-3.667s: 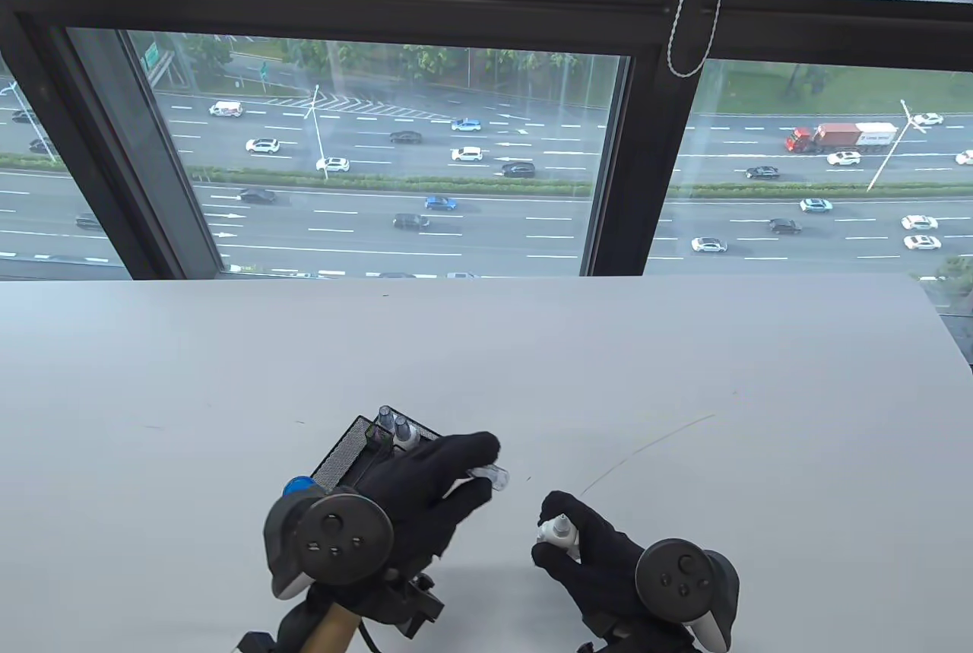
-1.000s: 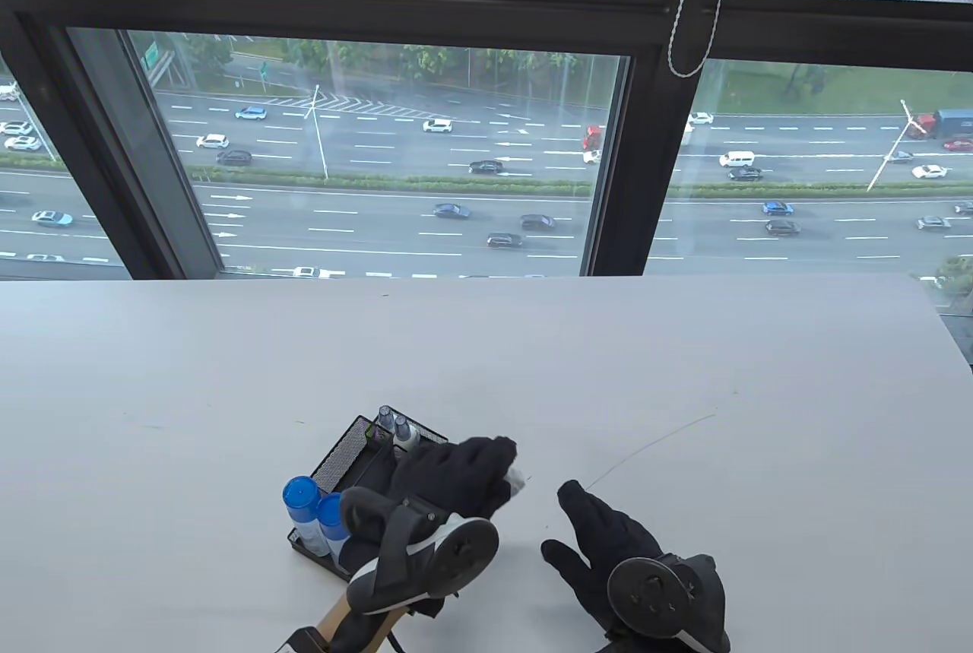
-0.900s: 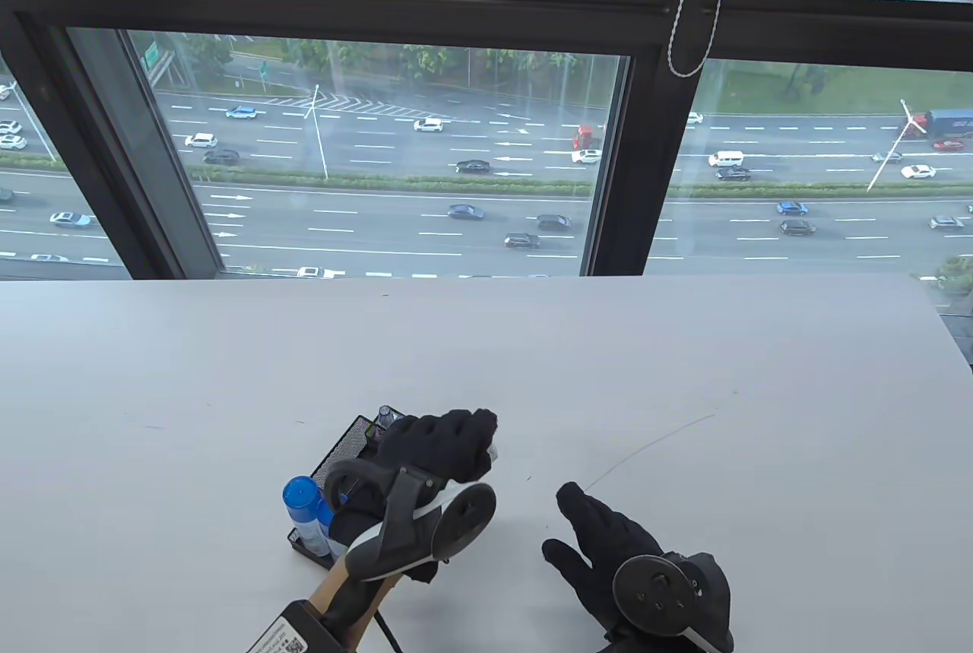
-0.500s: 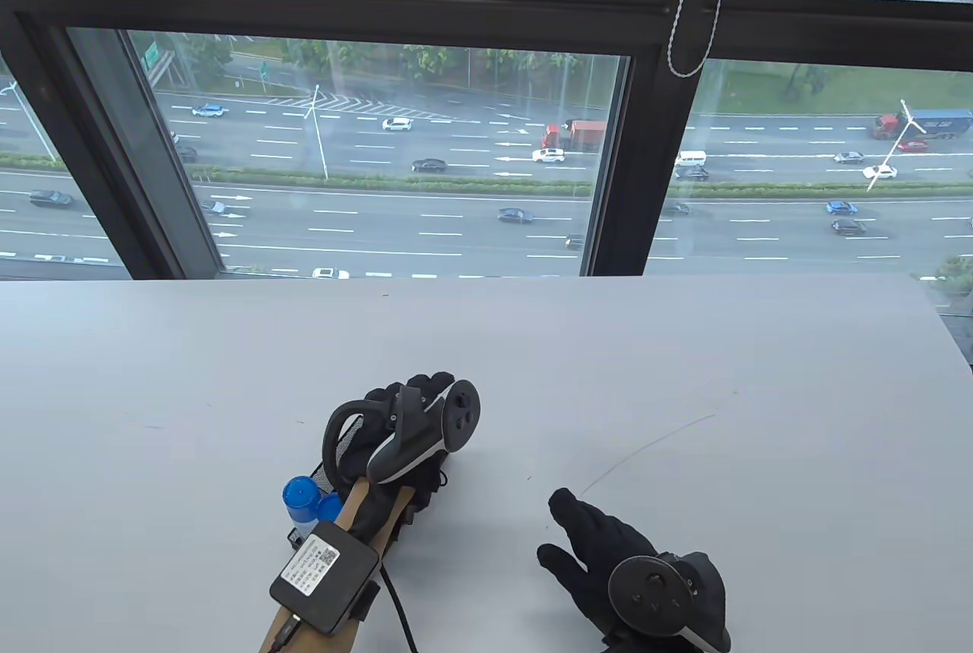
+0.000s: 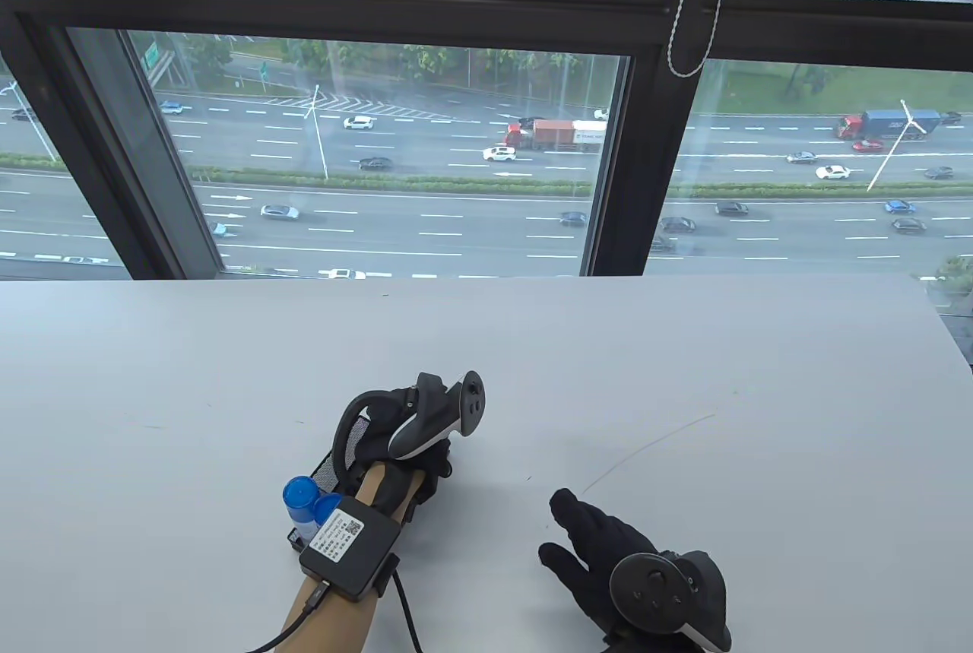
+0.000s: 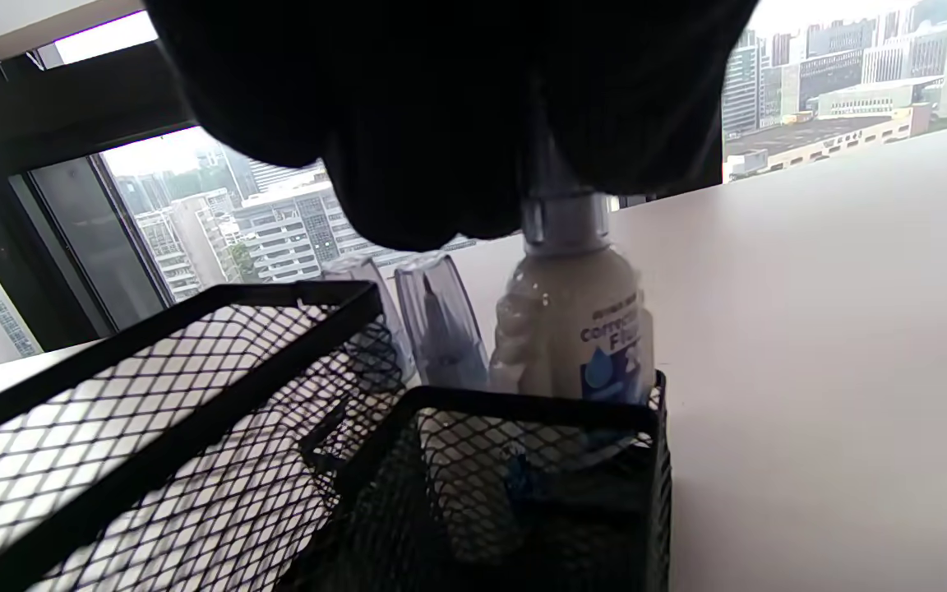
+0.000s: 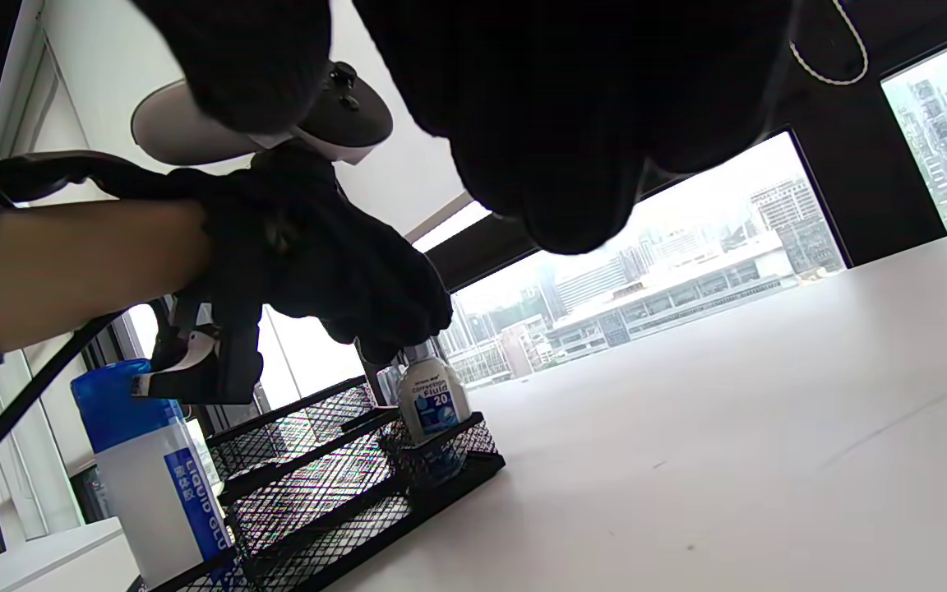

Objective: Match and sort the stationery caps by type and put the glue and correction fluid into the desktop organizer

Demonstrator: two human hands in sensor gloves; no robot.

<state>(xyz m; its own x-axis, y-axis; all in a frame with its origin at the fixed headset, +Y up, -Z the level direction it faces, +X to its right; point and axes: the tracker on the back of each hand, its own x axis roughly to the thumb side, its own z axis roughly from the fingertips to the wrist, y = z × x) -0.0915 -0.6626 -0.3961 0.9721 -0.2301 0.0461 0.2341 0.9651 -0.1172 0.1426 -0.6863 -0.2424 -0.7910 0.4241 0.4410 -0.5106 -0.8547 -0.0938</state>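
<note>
My left hand [image 5: 395,436] reaches over the black mesh organizer [image 5: 325,464] with its tracker turned on edge. In the left wrist view its fingers [image 6: 441,164] grip the clear cap of a white correction fluid bottle [image 6: 572,329]. The bottle stands upright in the organizer's small far right compartment [image 6: 523,404]. It also shows under the left hand [image 7: 375,296] as the correction fluid bottle [image 7: 434,403]. Two more capped correction bottles [image 6: 441,321] stand just behind it. Two blue-capped glue bottles [image 5: 300,495] stand at the organizer's near end. My right hand [image 5: 589,539] lies flat and holds nothing.
The white table [image 5: 684,379] runs to a window sill at the back and curves off at its right edge. A faint pencil line [image 5: 654,444] crosses the table right of the organizer. A cable [image 5: 407,615] hangs from the box on my left forearm.
The right hand let go of the correction bottle and flattened on the table. The left hand took the bottle, rolled its wrist and carried it left and back, down into the organizer.
</note>
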